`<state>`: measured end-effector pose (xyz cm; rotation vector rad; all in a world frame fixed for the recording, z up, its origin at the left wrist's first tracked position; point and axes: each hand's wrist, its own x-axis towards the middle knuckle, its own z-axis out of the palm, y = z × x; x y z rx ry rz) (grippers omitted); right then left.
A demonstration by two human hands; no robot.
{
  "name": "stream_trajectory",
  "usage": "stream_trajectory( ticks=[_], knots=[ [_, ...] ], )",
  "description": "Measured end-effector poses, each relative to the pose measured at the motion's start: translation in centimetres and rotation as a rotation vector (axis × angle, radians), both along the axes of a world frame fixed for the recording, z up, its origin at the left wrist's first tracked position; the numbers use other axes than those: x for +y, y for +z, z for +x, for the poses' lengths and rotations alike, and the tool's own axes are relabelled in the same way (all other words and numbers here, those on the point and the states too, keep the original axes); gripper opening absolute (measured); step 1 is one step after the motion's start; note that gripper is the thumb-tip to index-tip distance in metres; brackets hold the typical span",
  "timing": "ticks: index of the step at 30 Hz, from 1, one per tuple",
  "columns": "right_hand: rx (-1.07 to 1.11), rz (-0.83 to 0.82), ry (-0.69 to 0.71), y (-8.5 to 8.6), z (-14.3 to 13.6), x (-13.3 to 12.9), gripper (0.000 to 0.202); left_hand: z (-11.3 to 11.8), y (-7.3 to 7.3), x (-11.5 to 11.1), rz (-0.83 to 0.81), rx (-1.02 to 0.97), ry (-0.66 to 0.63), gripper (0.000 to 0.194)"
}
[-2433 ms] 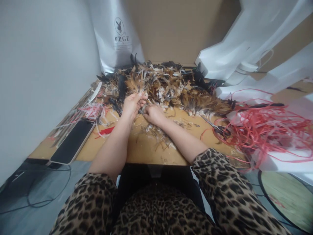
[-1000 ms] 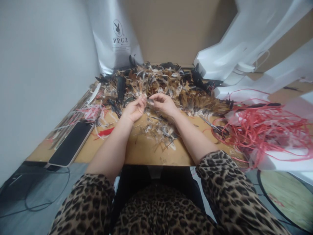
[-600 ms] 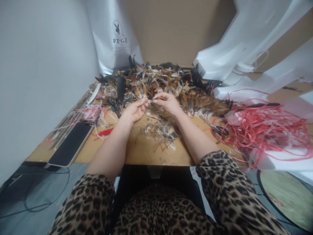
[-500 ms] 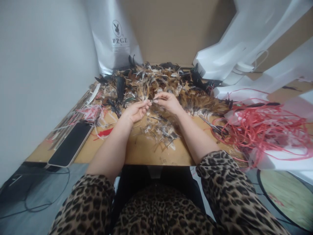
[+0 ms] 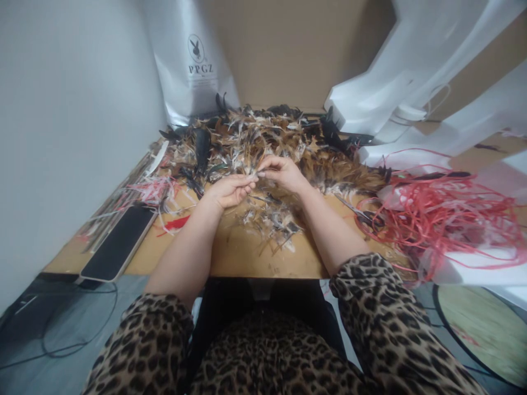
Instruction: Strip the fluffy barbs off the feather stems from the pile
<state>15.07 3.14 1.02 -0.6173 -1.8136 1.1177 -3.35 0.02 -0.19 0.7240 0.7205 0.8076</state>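
Fingertips almost meet as my left hand point(image 5: 234, 189) and my right hand point(image 5: 284, 173) pinch what looks like a thin feather point(image 5: 261, 163) between them. Both hands are closed, and most of the feather is hidden by my fingers. Right behind them spreads a large pile of brown, black and white feathers point(image 5: 280, 134). Below my hands, on the tabletop point(image 5: 247, 260), lie loose feather scraps point(image 5: 278, 219).
A phone point(image 5: 119, 241) lies at the left beside thin sticks point(image 5: 102, 211) and pink-white strips point(image 5: 152, 189). Dark-handled scissors point(image 5: 373, 219) rest at right, against a tangle of red ribbon point(image 5: 448, 219). A white bag point(image 5: 197, 93) stands at the back.
My right hand has turned slightly and my fingertips have come closer together, a little lower and to the right. The feather pile and the other things stay put.
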Motion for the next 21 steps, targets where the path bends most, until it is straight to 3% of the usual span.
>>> stream_trajectory(
  ticks=[6, 12, 21],
  knots=[
    [0.085, -0.205, -0.106, -0.7, -0.3, 0.1, 0.032, 0.5, -0.2, 0.2, 0.162, 0.027, 0.177, 0.005],
    [0.134, -0.459, -0.151, -1.3, -1.0, -0.1, 0.035, 1.5, -0.5, 0.2, 0.418, 0.319, 0.362, 0.022],
    [0.226, -0.484, -0.18, -1.3, -2.0, -0.8, 0.033, 1.9, -0.7, 0.1, 0.518, 0.417, 0.337, 0.029]
  ],
)
